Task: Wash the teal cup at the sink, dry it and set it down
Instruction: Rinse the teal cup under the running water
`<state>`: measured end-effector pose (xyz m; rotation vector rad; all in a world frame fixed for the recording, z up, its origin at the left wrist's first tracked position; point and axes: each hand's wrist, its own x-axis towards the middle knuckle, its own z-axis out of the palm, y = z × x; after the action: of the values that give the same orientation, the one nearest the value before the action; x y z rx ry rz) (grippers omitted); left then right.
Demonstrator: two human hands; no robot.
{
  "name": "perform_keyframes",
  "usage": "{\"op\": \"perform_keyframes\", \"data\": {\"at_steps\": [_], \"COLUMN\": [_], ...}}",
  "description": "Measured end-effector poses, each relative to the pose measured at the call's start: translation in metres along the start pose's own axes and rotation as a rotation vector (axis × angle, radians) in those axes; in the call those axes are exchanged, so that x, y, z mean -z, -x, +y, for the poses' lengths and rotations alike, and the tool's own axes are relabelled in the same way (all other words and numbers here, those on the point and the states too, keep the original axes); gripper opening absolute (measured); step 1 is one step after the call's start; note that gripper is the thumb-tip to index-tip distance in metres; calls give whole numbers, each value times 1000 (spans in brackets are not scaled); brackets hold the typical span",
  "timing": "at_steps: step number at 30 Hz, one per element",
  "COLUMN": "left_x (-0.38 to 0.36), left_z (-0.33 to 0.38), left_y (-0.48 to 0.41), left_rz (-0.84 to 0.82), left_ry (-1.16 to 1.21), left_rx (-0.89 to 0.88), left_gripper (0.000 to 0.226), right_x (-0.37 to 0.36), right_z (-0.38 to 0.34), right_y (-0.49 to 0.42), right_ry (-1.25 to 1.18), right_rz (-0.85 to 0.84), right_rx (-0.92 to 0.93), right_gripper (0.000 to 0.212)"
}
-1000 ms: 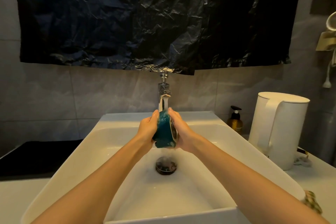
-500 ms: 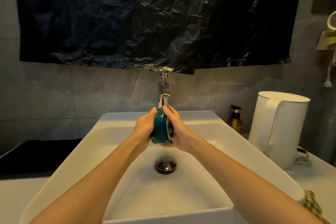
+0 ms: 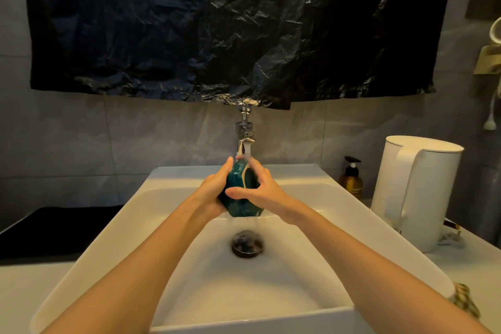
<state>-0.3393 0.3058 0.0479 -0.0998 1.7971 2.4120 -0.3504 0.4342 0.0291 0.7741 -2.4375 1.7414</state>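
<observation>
Centre frame under the faucet (image 3: 244,138), left hand (image 3: 212,192) and right hand (image 3: 264,192) clasp the teal cup (image 3: 234,181), its mouth tipped rightward.

You face a black plastic sheet (image 3: 217,22) over grey wall tiles (image 3: 67,144) (dim, warm light); a white kettle (image 3: 417,190) stands right.

Both forearms bare. They enter from the lower left and lower right corners and converge just above frame centre.

Left hand (image 3: 212,194): cupped against the left side of the teal cup (image 3: 240,184), fingers curled up and round it, one fingertip at the top.

Right hand (image 3: 267,195): on the cup's right side, thumb stretched leftward across its near face, fingers arched over the top and motion-blurred. Wrists roughly level, palms facing each other.
</observation>
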Motion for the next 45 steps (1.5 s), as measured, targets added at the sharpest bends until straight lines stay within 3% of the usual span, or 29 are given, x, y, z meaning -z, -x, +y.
{"op": "perform_keyframes", "data": {"at_steps": [5,10,12,15,16,19,23,26,32,35,41,43,45], "left_x": [-5,-7,-9,-8,-8,-6,-3,-6,-4,-4,-2,-3,-6], "left_z": [-3,-10,-13,-14,-14,-12,-12,-13,-13,-13,-13,-13,-13], "left_y": [-1,-7,-7,-10,-10,-9,-10,-11,-12,-12,-11,-10,-10], "left_rz": [69,105,146,155,163,161,152,160,158,142,145,142,126], "left_ry": [25,-37,-111,-136,-131,-120,-158,-159,-161,-151,-169,-169,-173], "left_rx": [-53,-62,-92,-87,-73,-72,-96,-111,-117,-122,-127,-130,-142], "left_gripper": [37,36,34,39,40,39,35,36,31,34,41,41,38], "right_x": [-11,-19,-16,-11,-9,-6,-6,-4,-5,-4,-7,-7,-6], "right_z": [0,5,4,0,-1,-3,-3,-4,-4,-8,-6,-9,-9], "right_y": [-2,-13,-13,-11,-11,-11,-7,-10,-9,-11,-10,-11,-14], "right_ry": [-49,-198,-270,-262,-256,-282,-270,-348,-283,-386,-319,-335,-445], "right_rz": [77,77,58,75,102,122,10,94,19,92,39,116,226], "right_rx": [-28,-196,-241,-264,-269,-275,-264,-274,-260,-294,-268,-286,-376], "right_gripper": [70,100,89,39,32,30,38,26,44,26,25,18,30]}}
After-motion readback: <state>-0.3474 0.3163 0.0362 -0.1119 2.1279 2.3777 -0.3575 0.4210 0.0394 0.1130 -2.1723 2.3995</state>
